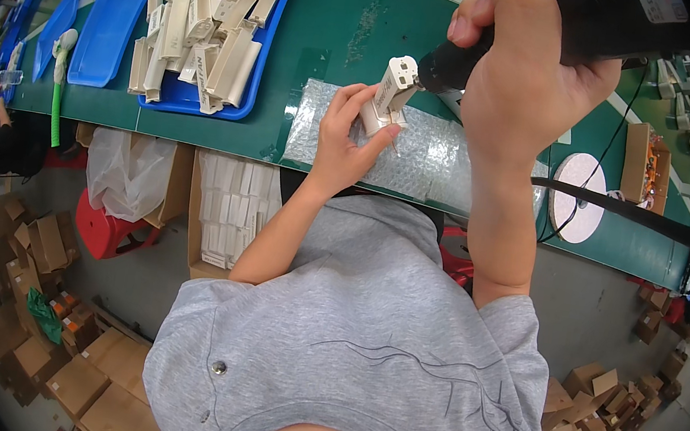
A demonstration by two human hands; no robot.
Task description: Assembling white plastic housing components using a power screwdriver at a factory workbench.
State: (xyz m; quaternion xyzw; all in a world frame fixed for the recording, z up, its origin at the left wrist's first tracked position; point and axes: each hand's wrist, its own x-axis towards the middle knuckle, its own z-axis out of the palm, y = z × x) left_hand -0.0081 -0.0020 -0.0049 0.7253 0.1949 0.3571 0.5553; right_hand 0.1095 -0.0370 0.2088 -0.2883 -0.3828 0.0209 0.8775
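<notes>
Left grip [344, 140] pinches the cream plastic housing [396, 84], long axis roughly upright over the bubble-wrap sheet [446, 173]; right grip [524, 78] clasps a black power driver [592, 23], nose at housing's upper right.

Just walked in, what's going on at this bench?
The person's left hand steadies an off-white part, holed end up, above bubble wrap on the green bench. The right hand grips a black tool, its nose at the part's upper end; whether the tip touches isn't clear. Left of that, a blue tray is heaped with more off-white parts.
</notes>
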